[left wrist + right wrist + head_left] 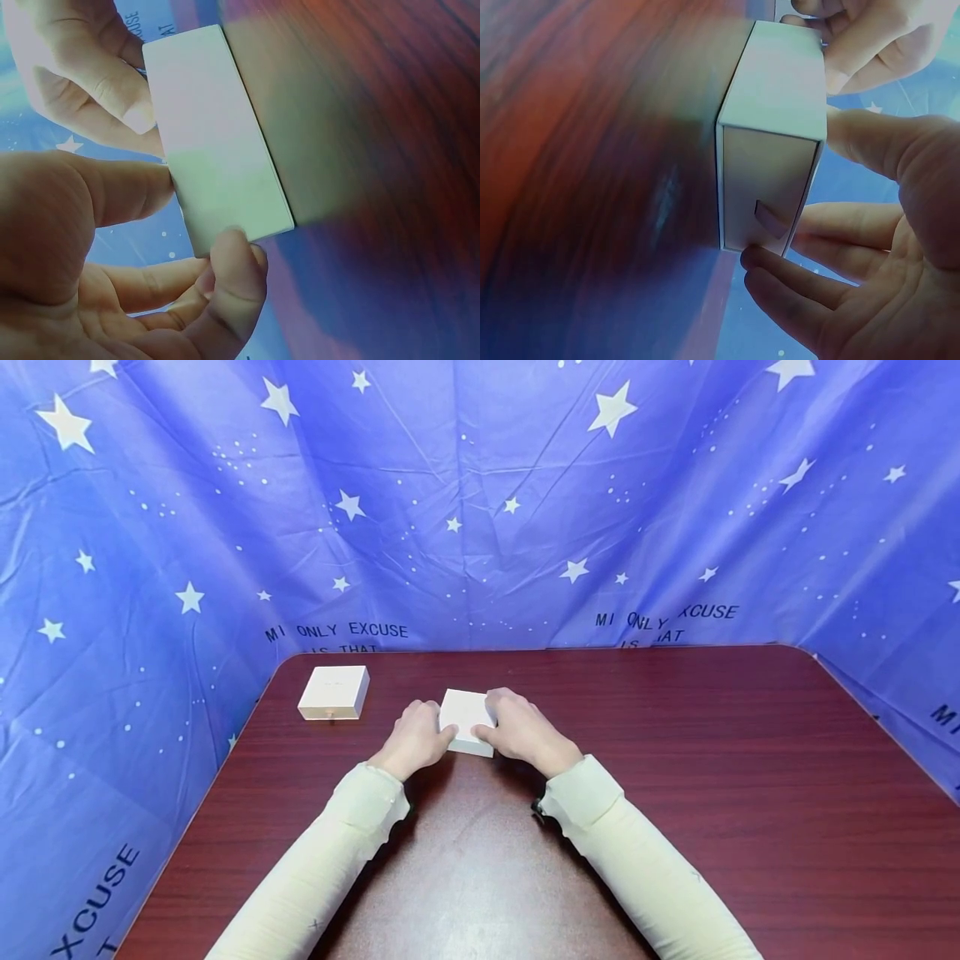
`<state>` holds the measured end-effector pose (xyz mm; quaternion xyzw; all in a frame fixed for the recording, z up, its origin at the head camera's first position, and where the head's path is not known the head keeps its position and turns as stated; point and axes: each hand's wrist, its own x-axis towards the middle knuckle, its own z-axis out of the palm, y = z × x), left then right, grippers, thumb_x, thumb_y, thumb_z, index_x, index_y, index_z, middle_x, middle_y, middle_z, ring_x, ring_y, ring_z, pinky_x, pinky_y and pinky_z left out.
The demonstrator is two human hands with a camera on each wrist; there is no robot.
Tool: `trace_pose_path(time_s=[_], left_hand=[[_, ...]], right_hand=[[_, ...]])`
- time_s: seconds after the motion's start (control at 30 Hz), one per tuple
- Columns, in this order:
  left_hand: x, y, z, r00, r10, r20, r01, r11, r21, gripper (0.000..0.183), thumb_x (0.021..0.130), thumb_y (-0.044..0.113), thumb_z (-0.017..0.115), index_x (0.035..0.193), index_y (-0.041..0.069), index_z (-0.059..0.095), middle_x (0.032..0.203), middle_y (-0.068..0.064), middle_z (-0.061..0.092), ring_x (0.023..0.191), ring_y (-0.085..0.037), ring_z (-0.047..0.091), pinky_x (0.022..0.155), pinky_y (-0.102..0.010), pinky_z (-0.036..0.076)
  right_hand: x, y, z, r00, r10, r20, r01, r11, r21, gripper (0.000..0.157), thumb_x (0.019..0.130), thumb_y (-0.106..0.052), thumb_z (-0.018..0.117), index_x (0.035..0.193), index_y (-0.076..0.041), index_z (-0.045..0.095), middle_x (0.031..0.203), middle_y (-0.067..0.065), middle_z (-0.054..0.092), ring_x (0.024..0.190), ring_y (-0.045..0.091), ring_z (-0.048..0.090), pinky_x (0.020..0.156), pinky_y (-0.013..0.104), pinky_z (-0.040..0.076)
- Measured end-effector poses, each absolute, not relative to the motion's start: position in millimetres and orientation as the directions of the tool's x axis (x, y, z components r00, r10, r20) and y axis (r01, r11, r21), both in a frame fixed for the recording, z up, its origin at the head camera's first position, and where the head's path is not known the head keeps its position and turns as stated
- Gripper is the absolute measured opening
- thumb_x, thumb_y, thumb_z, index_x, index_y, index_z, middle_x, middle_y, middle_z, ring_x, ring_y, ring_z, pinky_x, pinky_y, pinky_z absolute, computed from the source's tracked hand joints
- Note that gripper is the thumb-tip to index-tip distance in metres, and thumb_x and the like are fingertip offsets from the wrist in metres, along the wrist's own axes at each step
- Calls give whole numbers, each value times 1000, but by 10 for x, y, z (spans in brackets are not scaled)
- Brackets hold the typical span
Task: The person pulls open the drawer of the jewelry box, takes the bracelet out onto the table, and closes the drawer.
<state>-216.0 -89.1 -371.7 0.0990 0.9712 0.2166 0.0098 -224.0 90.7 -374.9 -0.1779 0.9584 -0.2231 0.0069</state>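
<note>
Held in both hands at once: a white drawer box [467, 713], near the middle of the worktop [480, 877], apparently resting on it. Gripped at the left end by the left hand [414, 735], with thumb against the upper face and fingers bent round the end. Gripped likewise at the right end by the right hand [525, 732], with thumb on top and fingers curled down at the side. Impossible to call one hand nearer, with contact on both ends.

Worth reading first: the facing of the drawer. Turned toward the right hand, judging by the right wrist view, with drawer front [761, 176] and small pull tab [771, 220] on that end, seemingly flush inside the outer shell. Likely to slide, therefore, along a line from hand to hand, across the body rather than toward it. Better placed for a pull on the tab: the right hand, with fingertips just beside it but not pinching it; better placed to steady the shell: the left. Longer side of the top probably running away from the body, crosswise to that line, though unsure under foreshortening.

Well apart, near the far left corner: a second white box [334, 683], with tan tab [331, 715] facing the body, so roughly a quarter turn different from the held one.
</note>
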Motion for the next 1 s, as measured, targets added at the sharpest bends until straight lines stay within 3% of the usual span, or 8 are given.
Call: trace_pose_path(time_s=[0.17, 0.6, 1.0], left_hand=[[-2152, -864, -3728, -979, 201, 38, 196, 873, 446, 33, 88, 25, 65, 98, -6, 61, 92, -16, 58, 90, -33, 58, 81, -45, 47], [-2152, -787, -3754, -978, 204, 44, 199, 846, 494, 29, 88, 23, 65, 99, -4, 62, 95, -15, 59, 93, -31, 58, 83, -44, 47], [-2145, -752, -3756, -978, 204, 34, 190, 824, 534, 28, 88, 21, 67, 102, -3, 64, 101, -17, 63, 95, -29, 59, 85, -41, 47]], right_hand=[[-2248, 934, -3749, -934, -351, 59, -342, 838, -426, 27, 88, -29, 68, 93, -4, 58, 133, 15, 51, 111, 28, 55, 92, 42, 45], [-2257, 1014, -3732, -941, -337, 24, -315, 848, -426, 50, 90, -28, 65, 127, 3, 55, 139, 17, 47, 126, 30, 46, 103, 44, 38], [-2267, 1064, -3754, -935, -346, 79, -346, 842, -414, 52, 88, -28, 67, 126, 5, 56, 134, 17, 49, 120, 31, 50, 102, 42, 39]])
